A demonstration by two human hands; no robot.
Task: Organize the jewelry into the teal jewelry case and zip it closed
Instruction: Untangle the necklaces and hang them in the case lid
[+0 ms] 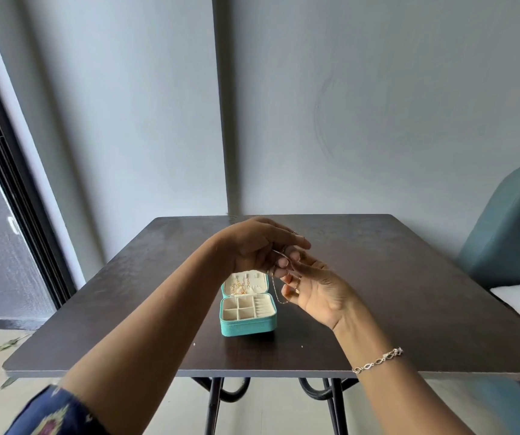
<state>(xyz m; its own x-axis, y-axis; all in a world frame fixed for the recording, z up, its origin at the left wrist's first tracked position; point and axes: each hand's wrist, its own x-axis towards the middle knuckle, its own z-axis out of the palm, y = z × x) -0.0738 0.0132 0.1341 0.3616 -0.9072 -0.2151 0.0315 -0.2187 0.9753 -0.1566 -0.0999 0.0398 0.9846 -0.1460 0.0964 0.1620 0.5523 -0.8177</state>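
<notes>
The teal jewelry case [247, 324] lies open on the dark table [409, 293], its cream lid standing up with gold pieces hung inside and its divided tray showing empty. Above the case, my left hand [258, 246] and my right hand [315, 287] meet, both pinching a thin gold chain [279, 293] that droops in a loop between them, just right of the case's lid. My right wrist wears a silver bracelet [377, 361].
A teal upholstered chair [509, 227] stands at the table's right side. A dark window frame [17, 199] runs along the left wall. The grey wall rises right behind the table's far edge.
</notes>
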